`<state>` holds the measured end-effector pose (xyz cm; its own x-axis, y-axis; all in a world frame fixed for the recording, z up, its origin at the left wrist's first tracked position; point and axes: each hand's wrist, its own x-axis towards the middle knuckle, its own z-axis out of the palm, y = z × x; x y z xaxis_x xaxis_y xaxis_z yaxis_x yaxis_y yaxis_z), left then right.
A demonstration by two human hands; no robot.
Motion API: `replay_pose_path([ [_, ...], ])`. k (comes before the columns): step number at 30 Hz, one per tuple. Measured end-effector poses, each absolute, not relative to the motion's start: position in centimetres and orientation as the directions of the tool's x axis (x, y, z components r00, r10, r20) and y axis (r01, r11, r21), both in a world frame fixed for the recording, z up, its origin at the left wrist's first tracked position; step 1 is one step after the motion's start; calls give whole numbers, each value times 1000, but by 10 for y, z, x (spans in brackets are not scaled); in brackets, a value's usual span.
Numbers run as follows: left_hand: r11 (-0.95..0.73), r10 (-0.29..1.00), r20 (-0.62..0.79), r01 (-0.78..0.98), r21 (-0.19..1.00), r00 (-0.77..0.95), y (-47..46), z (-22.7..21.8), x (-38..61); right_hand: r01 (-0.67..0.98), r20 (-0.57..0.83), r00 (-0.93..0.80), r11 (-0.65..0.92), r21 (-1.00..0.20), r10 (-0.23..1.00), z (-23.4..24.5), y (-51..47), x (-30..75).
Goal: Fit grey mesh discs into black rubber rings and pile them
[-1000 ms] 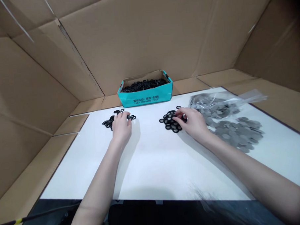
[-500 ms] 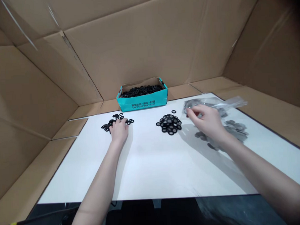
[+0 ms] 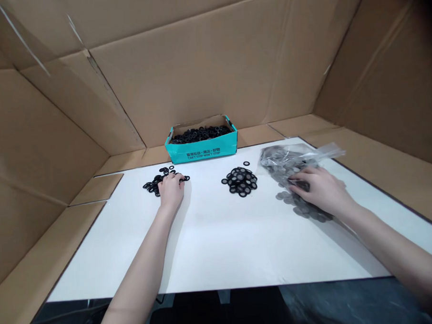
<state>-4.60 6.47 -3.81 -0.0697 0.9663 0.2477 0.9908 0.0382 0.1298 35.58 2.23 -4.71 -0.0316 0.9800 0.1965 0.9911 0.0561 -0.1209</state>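
Right hand (image 3: 322, 190) now off the black pile (image 3: 241, 181), at grey discs (image 3: 302, 207), grip unclear

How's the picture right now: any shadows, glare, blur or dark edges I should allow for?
Head view: soft shadows on the white tabletop beside the left arm and right arm; head view: pale glare on the clear bag; head view: grey discs near the right hand blur together, though the teal box's English lettering is readable; head view: top-right corner dark.
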Motion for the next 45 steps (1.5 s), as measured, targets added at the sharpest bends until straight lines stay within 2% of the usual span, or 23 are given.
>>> replay_pose_path([
  [7, 2, 955, 291, 977, 213, -65, 69, -42, -52, 987, 220, -3, 37, -153, 975, -53, 27, 358],
  [12, -10, 943, 322, 962, 273, -82, 72, -45, -55, 966, 280, 53, 22, -258, 958, -50, 23, 360],
  [15, -20, 937, 339, 954, 298, -86, 71, -45, -55, 962, 314, 67, 22, -271, 947, -48, 20, 362],
  [22, -45, 931, 356, 945, 325, -78, 70, -44, -54, 937, 338, 115, 11, -350, 934, -49, 18, 365],
  [28, -60, 930, 362, 940, 337, -70, 70, -43, -53, 902, 383, 114, 66, -426, 917, -51, 17, 367],
  [32, -74, 928, 368, 934, 349, -64, 69, -42, -52, 884, 349, 154, 29, -466, 924, -43, 12, 362],
  [45, -111, 930, 366, 918, 382, -40, 66, -41, -46, 879, 401, 158, 56, -473, 902, -40, 8, 356],
])
